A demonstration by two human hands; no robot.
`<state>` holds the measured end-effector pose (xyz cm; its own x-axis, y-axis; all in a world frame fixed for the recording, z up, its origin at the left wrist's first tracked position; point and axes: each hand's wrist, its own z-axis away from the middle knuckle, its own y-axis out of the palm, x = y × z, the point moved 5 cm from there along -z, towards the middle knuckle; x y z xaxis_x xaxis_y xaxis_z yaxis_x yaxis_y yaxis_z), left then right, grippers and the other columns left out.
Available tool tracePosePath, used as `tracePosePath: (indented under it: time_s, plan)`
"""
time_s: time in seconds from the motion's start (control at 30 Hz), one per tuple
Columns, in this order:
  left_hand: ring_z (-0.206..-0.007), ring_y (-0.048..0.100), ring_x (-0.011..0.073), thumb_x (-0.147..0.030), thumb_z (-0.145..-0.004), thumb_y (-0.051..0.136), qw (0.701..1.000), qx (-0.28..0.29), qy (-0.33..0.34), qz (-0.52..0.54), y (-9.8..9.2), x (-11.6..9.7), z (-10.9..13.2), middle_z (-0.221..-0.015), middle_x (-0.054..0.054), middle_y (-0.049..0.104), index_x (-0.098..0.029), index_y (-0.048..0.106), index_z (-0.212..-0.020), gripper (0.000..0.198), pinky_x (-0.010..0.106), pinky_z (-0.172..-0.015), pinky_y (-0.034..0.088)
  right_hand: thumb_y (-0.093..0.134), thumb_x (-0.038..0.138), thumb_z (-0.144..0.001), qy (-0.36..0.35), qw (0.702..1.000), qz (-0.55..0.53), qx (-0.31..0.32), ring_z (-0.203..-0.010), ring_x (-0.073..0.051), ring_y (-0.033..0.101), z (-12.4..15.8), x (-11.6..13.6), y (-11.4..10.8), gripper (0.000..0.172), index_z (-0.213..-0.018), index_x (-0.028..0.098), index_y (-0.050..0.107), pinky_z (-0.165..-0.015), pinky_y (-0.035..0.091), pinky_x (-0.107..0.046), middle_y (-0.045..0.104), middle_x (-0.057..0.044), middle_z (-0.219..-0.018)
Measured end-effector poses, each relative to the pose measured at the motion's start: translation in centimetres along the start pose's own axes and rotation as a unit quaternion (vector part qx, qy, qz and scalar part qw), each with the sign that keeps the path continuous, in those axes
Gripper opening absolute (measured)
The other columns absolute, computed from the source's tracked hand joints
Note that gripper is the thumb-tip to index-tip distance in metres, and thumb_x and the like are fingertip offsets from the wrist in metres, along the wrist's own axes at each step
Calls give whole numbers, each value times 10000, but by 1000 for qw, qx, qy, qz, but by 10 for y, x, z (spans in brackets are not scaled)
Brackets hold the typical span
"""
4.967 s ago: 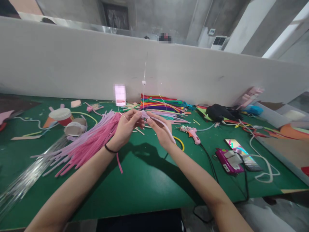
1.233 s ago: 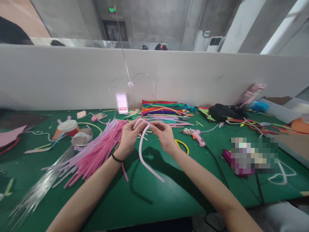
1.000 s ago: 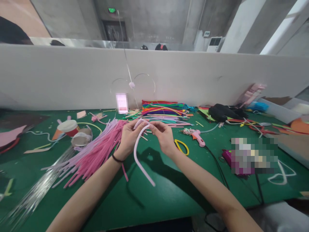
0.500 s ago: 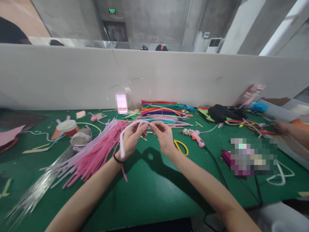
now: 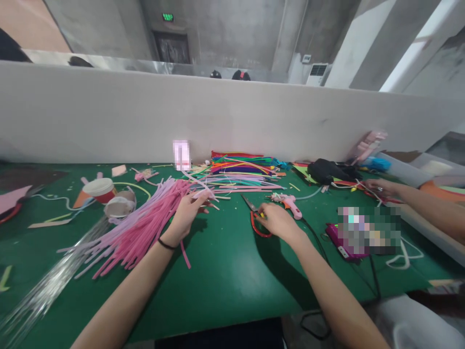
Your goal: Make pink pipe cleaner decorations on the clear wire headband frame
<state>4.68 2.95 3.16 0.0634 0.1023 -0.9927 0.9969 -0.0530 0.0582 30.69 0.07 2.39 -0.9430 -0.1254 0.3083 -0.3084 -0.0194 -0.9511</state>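
My left hand (image 5: 188,212) hovers over the green table (image 5: 225,271) beside a fan of pink pipe cleaners (image 5: 141,225). Its fingers pinch a pale pink pipe cleaner (image 5: 201,194) joined to a thin clear wire. My right hand (image 5: 276,221) has dropped to the table and closes round the red and yellow handles of the scissors (image 5: 254,218), whose blades point away to the upper left. A pink glue gun (image 5: 288,200) lies just beyond the right hand.
A stack of coloured pipe cleaners (image 5: 241,168) lies by the white partition. A paper cup (image 5: 98,186) and a clear wire bundle (image 5: 43,291) are at left. A blurred phone (image 5: 366,230), cables and a black bag (image 5: 327,169) are at right, where another person's hand (image 5: 379,186) reaches in.
My right hand let go of the pale pipe cleaner and moved right and down onto the scissors. The left hand lowered with the piece. Another person's arm came further in at right.
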Motion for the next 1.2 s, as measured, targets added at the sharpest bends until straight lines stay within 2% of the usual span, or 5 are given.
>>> tracePosePath:
  time_s: [0.13, 0.4, 0.6, 0.8, 1.2]
  plan:
    - [-742, 676, 206, -504, -675, 779, 999, -16, 31, -39, -14, 8, -1, -870, 98, 731, -145, 748, -882, 415, 243, -543, 522, 677, 238, -791, 91, 993, 67, 23, -997, -308, 632, 7, -25, 15, 397, -1149, 108, 564, -735, 417, -316, 662, -199, -1040]
    - [-684, 677, 182, -411, -680, 782, 996, -58, 55, -46, -32, 5, -3, -802, 78, 726, -142, 714, -878, 341, 217, -522, 492, 656, 181, -714, 72, 986, -150, -21, -726, -206, 617, -6, -30, 39, 573, -1262, 139, 495, -620, 375, -280, 643, -26, -757]
    - [-641, 628, 133, -368, -652, 795, 994, -98, 23, 35, -34, 13, -5, -780, 23, 680, -159, 688, -823, 290, 190, -506, 451, 781, 296, -667, 88, 785, -613, -13, -494, -95, 502, -2, -22, 44, 641, -1219, 185, 474, -506, 395, -226, 533, 88, -615]
    - [-644, 601, 124, -353, -639, 801, 993, -103, 2, 64, -33, 17, -5, -764, 4, 649, -176, 690, -796, 261, 186, -508, 436, 840, 365, -668, 65, 656, -750, 57, -735, -183, 711, 7, 9, 44, 579, -1119, 184, 525, -737, 567, -329, 659, 0, -806]
    - [-656, 621, 110, -280, -643, 806, 990, -74, -67, 100, -31, 34, -8, -842, 44, 704, -139, 720, -816, 239, 185, -564, 500, 774, 477, -736, -73, 736, -673, -6, -1047, -259, 687, 7, 20, 36, 687, -1262, 245, 398, -943, 531, -451, 671, -69, -1043]
